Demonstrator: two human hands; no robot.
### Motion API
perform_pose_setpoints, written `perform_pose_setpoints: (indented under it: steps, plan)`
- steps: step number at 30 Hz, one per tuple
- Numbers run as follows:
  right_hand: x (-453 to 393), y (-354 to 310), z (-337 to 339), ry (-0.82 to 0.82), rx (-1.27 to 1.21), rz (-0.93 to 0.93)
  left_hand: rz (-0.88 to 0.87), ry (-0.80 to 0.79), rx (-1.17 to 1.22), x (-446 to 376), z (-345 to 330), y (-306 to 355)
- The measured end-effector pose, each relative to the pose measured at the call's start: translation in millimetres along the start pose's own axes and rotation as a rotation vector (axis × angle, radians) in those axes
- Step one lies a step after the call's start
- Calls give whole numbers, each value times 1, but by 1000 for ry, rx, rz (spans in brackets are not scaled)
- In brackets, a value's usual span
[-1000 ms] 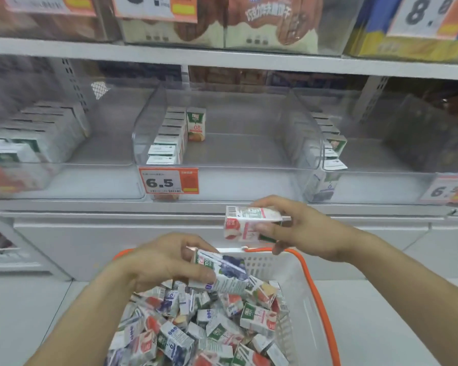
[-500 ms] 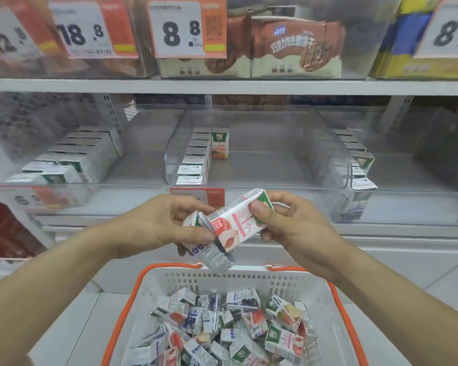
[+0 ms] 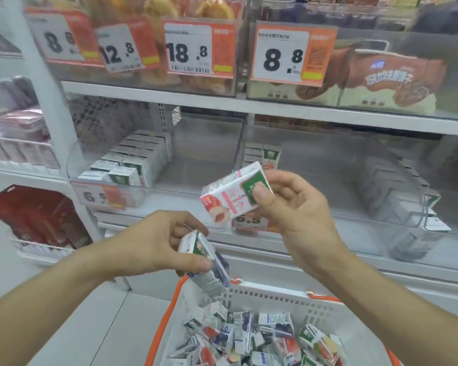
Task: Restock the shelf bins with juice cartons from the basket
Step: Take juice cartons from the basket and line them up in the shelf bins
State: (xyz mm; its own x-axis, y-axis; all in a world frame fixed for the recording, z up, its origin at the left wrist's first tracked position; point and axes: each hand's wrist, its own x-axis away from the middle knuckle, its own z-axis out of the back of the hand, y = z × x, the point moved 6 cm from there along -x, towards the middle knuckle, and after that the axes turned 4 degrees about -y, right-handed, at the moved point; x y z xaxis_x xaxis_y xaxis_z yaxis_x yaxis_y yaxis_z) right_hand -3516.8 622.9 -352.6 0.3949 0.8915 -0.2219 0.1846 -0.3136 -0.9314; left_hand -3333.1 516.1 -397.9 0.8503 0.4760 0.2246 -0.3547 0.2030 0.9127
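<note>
Currently both hands are up between basket and shelf, each gripping 1 juice carton. Right hand (image 3: 299, 207) pinches a peach carton (image 3: 233, 195), thumb on its green top corner, fingers curled behind; carton tilted, raised in front of the middle shelf bin (image 3: 328, 159). Left hand (image 3: 154, 244) clamps a blue-and-white carton (image 3: 209, 268) between thumb and curled fingers, angled down just above the basket rim (image 3: 270, 291). White basket with orange trim holds a loose heap of mixed cartons (image 3: 262, 336). Left bin (image 3: 169, 143) carries rows of green-topped cartons (image 3: 132, 162). Middle bin has a short stack at its back left. Price tag 6.5 (image 3: 98, 198) on the left bin front.
</note>
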Motion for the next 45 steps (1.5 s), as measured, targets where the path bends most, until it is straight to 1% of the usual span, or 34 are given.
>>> perform_pose_setpoints:
  steps: [3,6,8,12,14,17,21,22,24,27,29,31,32,35,38,40,45]
  plan:
    - [-43,-14,-45,-17,213,169,13,113,-57,14,31,-18]
    - [-83,-3,-89,-53,400,243,27,182,-101,31,57,-33]
    - [-107,14,-118,-66,486,250,42,227,-95,43,71,-44]
    - [-137,56,-167,-164,651,189,47,274,-87,62,89,-64]
    - [-144,71,-184,-190,690,165,36,282,-87,67,94,-67]
    - [-150,73,-200,-188,724,151,29,256,-88,71,94,-71]
    - [-160,65,-207,-244,913,156,19,236,-116,73,96,-75]
    - [-163,63,-208,-269,913,134,17,235,-118,73,98,-76]
    - [-172,67,-207,-309,814,26,13,234,-111,72,100,-78]
    - [-183,78,-202,-317,597,-231,4,233,-101,68,100,-77]
    - [-186,87,-197,-317,515,-370,-2,219,-75,64,97,-77]
    - [-188,94,-193,-312,515,-403,-2,198,-65,61,93,-76]
    - [-189,95,-192,-304,547,-365,-2,189,-66,60,92,-76]
    - [-192,89,-194,-282,732,-107,-3,195,-69,59,92,-76]
    - [-187,87,-198,-325,894,56,-3,212,-71,58,95,-76]
    - [-180,90,-201,-348,992,91,2,206,-77,58,94,-76]
    - [-156,108,-210,-457,1104,66,17,185,-93,56,90,-74]
